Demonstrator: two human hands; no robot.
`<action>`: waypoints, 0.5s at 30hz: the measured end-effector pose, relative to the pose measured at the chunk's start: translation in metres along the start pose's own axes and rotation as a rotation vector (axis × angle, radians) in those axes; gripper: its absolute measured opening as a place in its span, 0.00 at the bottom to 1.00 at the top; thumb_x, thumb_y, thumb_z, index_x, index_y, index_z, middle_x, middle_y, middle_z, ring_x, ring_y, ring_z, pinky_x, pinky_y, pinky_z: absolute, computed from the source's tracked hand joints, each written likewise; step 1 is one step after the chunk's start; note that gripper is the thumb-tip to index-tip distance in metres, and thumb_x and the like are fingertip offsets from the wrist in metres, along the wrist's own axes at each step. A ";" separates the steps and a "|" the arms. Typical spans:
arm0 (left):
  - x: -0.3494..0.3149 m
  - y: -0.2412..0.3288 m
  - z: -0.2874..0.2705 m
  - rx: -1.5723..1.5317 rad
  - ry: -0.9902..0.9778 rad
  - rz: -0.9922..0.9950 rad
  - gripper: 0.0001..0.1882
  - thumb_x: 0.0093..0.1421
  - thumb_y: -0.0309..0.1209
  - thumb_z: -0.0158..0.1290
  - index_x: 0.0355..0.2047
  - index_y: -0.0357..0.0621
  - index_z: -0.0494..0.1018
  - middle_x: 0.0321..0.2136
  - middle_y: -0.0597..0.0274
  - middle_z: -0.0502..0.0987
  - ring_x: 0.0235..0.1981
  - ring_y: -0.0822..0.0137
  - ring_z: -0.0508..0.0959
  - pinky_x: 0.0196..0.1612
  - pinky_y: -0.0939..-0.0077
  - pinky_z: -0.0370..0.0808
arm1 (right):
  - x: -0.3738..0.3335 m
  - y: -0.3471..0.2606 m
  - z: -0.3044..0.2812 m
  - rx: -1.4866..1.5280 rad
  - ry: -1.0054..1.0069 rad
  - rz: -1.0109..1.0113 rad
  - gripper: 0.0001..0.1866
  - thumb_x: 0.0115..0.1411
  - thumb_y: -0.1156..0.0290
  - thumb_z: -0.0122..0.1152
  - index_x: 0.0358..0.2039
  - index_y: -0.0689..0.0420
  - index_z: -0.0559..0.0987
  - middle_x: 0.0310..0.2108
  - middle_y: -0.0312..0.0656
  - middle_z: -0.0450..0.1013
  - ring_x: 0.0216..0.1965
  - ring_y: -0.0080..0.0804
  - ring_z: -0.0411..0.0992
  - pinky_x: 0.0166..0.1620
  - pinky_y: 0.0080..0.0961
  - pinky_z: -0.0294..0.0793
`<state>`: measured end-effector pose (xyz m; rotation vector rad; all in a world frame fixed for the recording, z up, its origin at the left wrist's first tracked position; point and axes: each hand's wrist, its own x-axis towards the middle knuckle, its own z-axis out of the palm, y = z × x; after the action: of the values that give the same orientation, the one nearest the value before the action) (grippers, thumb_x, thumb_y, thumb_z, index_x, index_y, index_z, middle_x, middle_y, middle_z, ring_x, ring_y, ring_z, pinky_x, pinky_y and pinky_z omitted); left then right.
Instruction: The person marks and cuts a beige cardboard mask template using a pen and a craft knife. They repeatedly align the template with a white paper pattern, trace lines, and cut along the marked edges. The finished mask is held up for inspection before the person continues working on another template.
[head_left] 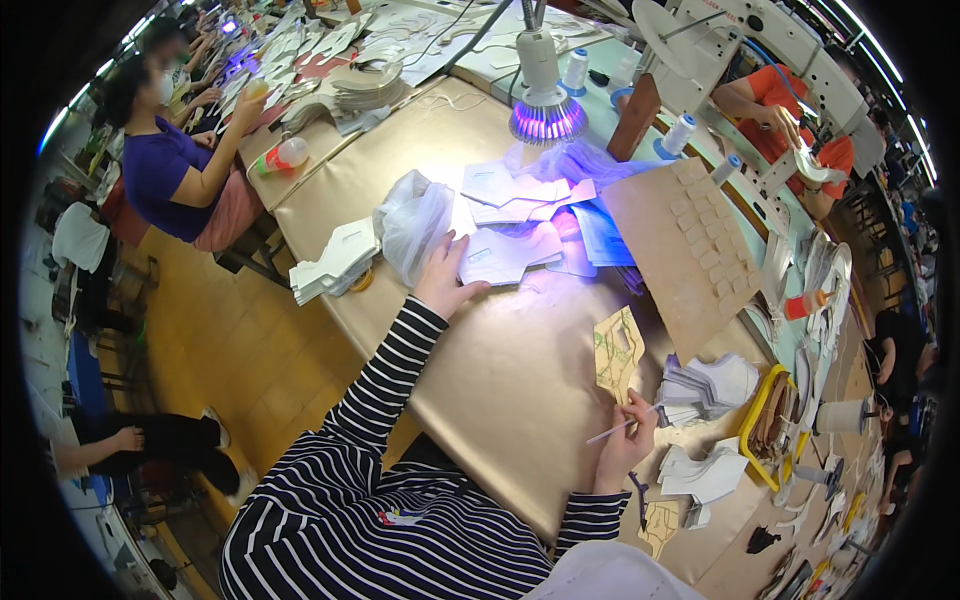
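Observation:
My left hand [445, 278] reaches across the tabletop with its fingers spread. Its fingertips are at the edge of a stack of white cut pieces [497, 257], beside a bundle of sheer pale fabric [413, 225]. In my right hand [627, 440] a thin pale pen [606, 434] is gripped, lying crosswise. A yellow patterned template [618, 350] stands out just beyond those fingers; whether they hold it too, I cannot tell. Right of it lie grey-white layered pieces [705, 385], and a second yellow template [660, 525] is near my right wrist.
A lamp [548, 115] throws violet light over the pieces. A brown board with small tabs [680, 250] leans at the right, above a yellow tray [768, 425]. Thread spools [678, 135] stand behind. People sit at far left and beside a sewing machine [790, 45].

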<state>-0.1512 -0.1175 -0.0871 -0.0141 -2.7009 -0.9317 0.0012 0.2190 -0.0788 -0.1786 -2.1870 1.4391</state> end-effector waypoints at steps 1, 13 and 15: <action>-0.004 0.001 -0.001 -0.027 -0.038 -0.053 0.44 0.47 0.45 0.70 0.61 0.40 0.67 0.63 0.40 0.63 0.63 0.39 0.63 0.67 0.53 0.61 | 0.000 0.000 0.000 -0.015 -0.010 -0.015 0.08 0.54 0.86 0.63 0.33 0.62 0.77 0.45 0.51 0.77 0.48 0.41 0.74 0.51 0.33 0.73; -0.022 0.074 -0.017 -0.522 0.095 0.053 0.10 0.60 0.20 0.57 0.42 0.41 0.81 0.33 0.60 0.83 0.33 0.68 0.82 0.38 0.78 0.77 | -0.007 0.003 -0.005 -0.092 0.101 -0.139 0.10 0.54 0.88 0.63 0.34 0.62 0.75 0.47 0.51 0.77 0.49 0.43 0.72 0.54 0.35 0.71; -0.023 0.084 -0.012 -0.664 0.002 0.019 0.11 0.61 0.20 0.57 0.43 0.41 0.81 0.33 0.61 0.84 0.34 0.70 0.81 0.39 0.79 0.76 | -0.009 0.007 -0.005 -0.067 0.181 -0.189 0.09 0.56 0.88 0.61 0.34 0.62 0.74 0.48 0.52 0.75 0.51 0.42 0.71 0.58 0.37 0.68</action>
<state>-0.1178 -0.0561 -0.0335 -0.1720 -2.2559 -1.7633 0.0098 0.2225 -0.0863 -0.1162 -2.0465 1.1994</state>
